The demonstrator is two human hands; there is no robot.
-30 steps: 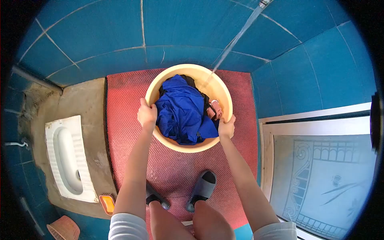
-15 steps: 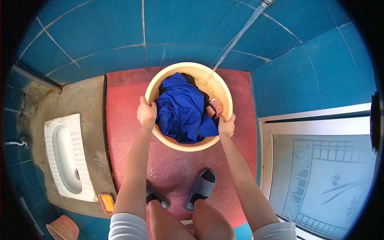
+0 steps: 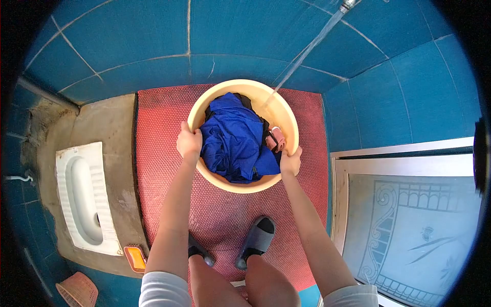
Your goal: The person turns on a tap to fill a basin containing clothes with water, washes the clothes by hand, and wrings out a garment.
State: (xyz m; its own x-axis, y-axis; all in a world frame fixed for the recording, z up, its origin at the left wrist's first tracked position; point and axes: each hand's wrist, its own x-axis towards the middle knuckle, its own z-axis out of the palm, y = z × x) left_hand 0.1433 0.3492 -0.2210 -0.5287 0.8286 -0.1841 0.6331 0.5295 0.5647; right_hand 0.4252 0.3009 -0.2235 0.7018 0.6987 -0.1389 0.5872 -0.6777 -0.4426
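Note:
A round cream-yellow basin (image 3: 217,183) rests on the red mat in front of my feet. My left hand (image 3: 190,141) is closed around its left rim, and my right hand (image 3: 291,162) grips the rim at the lower right. Inside lies a crumpled blue garment (image 3: 232,135) with dark cloth partly under it. A small pink item with a dark strap (image 3: 275,139) sits by the right wall, its kind unclear. From the tap (image 3: 347,5), a stream of water (image 3: 312,46) falls into the basin's upper right part.
A textured red mat (image 3: 163,153) covers the floor. To the left, a white squat toilet (image 3: 87,199) is set in a raised concrete step. An orange dish (image 3: 135,258) and a pink basket (image 3: 77,290) are at lower left. A white-framed door (image 3: 409,165) stands right.
The view has shifted very slightly. Both hands keep the same hold on the basin, and the water still runs.

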